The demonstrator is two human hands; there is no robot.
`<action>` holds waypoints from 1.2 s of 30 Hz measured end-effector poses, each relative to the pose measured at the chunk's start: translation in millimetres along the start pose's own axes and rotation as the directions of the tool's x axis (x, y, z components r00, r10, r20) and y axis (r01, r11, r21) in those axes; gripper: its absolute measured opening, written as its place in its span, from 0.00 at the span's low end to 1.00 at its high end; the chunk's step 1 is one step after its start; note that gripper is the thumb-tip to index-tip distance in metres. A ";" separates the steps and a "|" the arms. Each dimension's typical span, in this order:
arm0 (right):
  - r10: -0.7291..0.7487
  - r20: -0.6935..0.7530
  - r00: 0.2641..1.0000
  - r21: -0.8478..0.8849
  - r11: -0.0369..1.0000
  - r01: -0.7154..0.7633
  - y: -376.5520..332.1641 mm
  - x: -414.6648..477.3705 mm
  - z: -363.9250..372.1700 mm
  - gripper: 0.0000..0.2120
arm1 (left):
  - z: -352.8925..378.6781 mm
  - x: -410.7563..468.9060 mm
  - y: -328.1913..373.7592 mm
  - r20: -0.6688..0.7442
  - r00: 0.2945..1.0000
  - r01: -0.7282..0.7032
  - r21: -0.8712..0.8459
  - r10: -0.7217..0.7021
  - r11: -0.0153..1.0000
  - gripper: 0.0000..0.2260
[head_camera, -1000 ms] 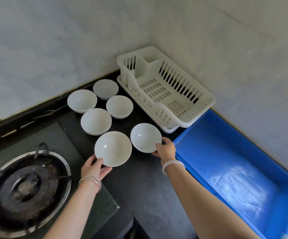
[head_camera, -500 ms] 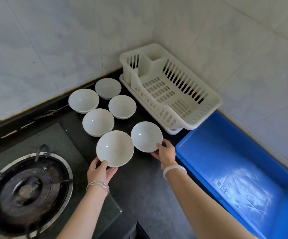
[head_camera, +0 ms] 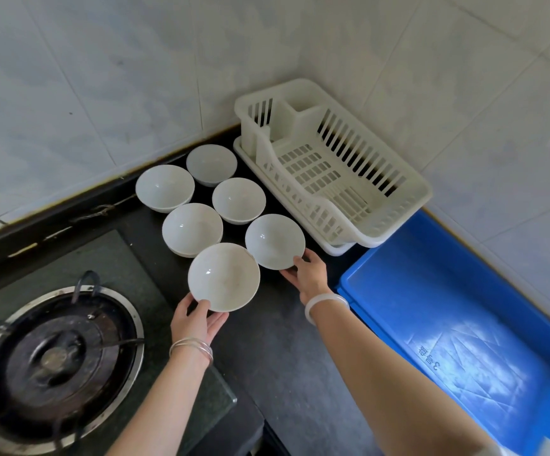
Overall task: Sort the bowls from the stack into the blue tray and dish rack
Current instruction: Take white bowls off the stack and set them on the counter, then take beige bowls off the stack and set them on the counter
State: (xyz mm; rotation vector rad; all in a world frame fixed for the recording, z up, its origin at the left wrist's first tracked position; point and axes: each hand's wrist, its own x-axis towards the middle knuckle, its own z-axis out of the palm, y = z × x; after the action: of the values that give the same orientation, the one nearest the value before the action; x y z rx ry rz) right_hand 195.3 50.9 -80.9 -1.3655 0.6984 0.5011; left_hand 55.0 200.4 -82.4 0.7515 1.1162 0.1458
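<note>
Two hands (head_camera: 198,320) (head_camera: 309,274), each gripping a white bowl (head_camera: 223,277) (head_camera: 275,241)

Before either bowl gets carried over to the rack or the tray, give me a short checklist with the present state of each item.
1. Left hand grips the nearest bowl: ok, thumb on the rim, fingers underneath.
2. Right hand grips the bowl beside it: ok, fingers at its near edge.
3. Held bowls are lifted off the counter: cannot tell.
4. Dish rack has room: ok, nothing in it.
5. Blue tray has room: ok, nothing lies in the visible part.
6. Other four bowls stay out of the path: ok, they sit behind the held pair.
</note>
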 end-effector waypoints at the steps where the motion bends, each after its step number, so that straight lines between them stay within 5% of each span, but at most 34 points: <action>1: 0.004 0.014 1.000 0.005 1.000 -0.004 -0.2 -0.3 0.2 0.21 | -0.2 0.1 0.0 0.004 1.000 -0.004 0.003 0.004 1.000 0.19; 13: 0.040 0.169 0.985 -0.118 0.993 -0.020 -3.0 -29.1 -20.1 0.21 | 10.6 -25.2 -13.7 -0.042 0.995 -0.092 0.006 0.092 0.996 0.19; 18: -0.080 0.175 0.981 -0.272 0.954 0.126 1.0 -57.4 -63.2 0.15 | 12.2 -48.3 -37.8 0.085 0.996 -0.046 0.083 0.039 0.995 0.08; 23: -0.246 0.186 0.951 -0.431 0.850 0.304 5.1 -98.6 -143.1 0.10 | 29.1 -91.0 -73.5 0.247 0.968 -0.013 0.227 -0.044 0.974 0.15; 31: -0.435 -0.154 0.887 -0.593 0.759 0.269 33.7 -173.3 -288.9 0.09 | 73.0 -184.4 -150.2 0.534 0.800 -0.182 0.650 -0.273 0.738 0.13; 36: -0.532 -0.376 0.759 -0.748 0.658 0.091 65.5 -211.5 -358.9 0.07 | 88.4 -235.4 -198.7 0.688 0.661 -0.510 0.705 -0.300 0.492 0.12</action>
State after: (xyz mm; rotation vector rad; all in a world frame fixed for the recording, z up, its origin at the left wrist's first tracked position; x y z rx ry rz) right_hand -55.8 -277.7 1.6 -2.3866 0.7381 0.0074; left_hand -27.9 -99.5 -5.6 1.6458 0.2000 -0.6738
